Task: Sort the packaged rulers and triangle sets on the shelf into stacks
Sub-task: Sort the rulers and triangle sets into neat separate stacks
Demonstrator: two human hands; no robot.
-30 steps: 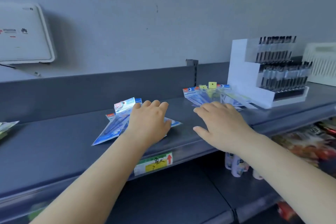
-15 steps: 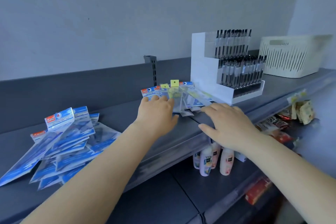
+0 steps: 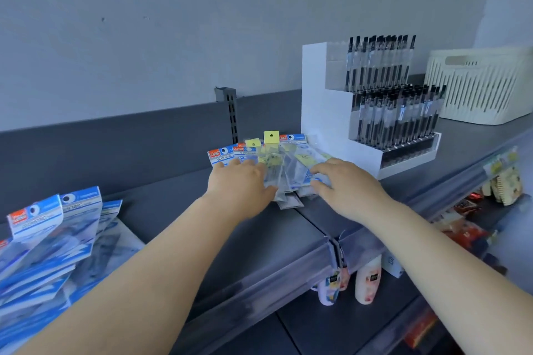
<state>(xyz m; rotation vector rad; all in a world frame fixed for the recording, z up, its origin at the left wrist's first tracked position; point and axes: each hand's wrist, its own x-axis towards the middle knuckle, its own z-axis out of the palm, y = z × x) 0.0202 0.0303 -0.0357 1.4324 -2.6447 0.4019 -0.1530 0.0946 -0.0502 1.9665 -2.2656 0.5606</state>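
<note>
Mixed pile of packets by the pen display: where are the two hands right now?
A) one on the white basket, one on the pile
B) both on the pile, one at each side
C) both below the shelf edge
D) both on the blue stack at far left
B: the left hand and right hand rest on opposite sides of the mixed pile.

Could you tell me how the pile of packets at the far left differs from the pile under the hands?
The left pile is nearly all blue-and-white packets; the middle pile mixes blue headers with yellow tags and clear sleeves. The left pile lies untouched; the left hand and right hand rest on the middle pile. Both are loosely fanned on the grey shelf.
</note>
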